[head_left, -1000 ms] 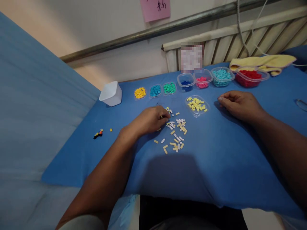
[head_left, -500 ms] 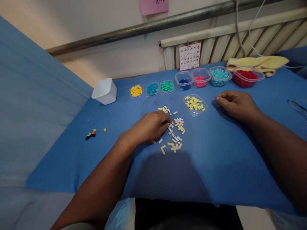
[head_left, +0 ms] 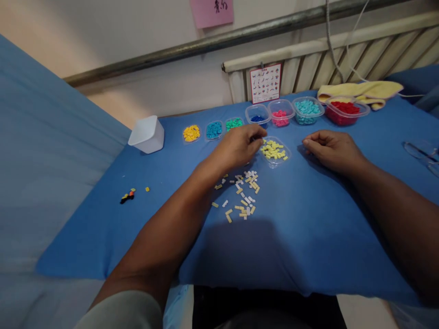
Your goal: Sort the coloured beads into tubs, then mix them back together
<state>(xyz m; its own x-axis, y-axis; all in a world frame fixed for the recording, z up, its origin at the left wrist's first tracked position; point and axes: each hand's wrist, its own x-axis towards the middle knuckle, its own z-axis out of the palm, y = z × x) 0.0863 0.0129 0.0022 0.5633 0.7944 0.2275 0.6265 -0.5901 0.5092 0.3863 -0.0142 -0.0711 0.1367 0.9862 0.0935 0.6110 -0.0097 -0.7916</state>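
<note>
Likely for short reach, the tub sits between left hand, its fingers bent, grip unclear, and right hand, fingers curled together.

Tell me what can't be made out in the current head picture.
All in the head view:
Left hand: its curled grip hides whether it holds anything.
Green pieces: the nearer part of the heap is behind the left hand.
Pink note: top cut off by the upper edge.
Printed card: its pictures are too small.
</note>
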